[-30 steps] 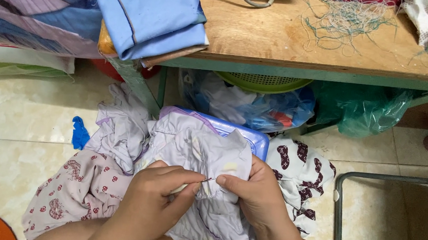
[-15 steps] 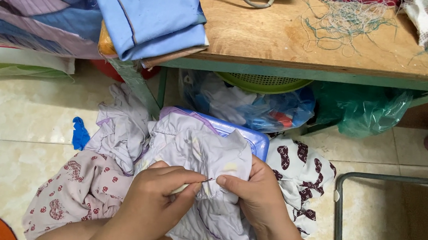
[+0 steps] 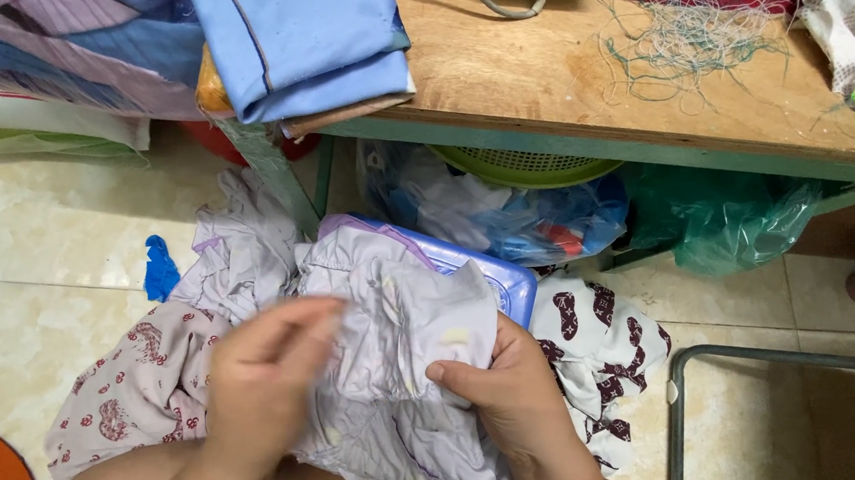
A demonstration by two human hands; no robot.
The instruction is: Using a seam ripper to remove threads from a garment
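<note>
A pale lilac garment (image 3: pixel 397 313) with small light spots lies bunched over my lap and a blue plastic basket (image 3: pixel 511 281). My right hand (image 3: pixel 507 391) pinches a fold of this garment between thumb and fingers. My left hand (image 3: pixel 262 384) hovers blurred just left of that fold, fingers bent and close together; whether it holds a small thing cannot be made out. More lilac cloth (image 3: pixel 246 247) trails to the left.
A cream cloth with red figures (image 3: pixel 131 390) and a white cloth with dark shapes (image 3: pixel 606 343) lie on the tiled floor. A wooden table (image 3: pixel 599 77) carries folded blue fabric (image 3: pixel 297 30) and loose thread. Plastic bags (image 3: pixel 510 211) sit underneath. A metal frame (image 3: pixel 683 388) stands right.
My left hand has let go of the fold and pulled away to the left, now blurred. My right hand still grips the lilac garment in the same place.
</note>
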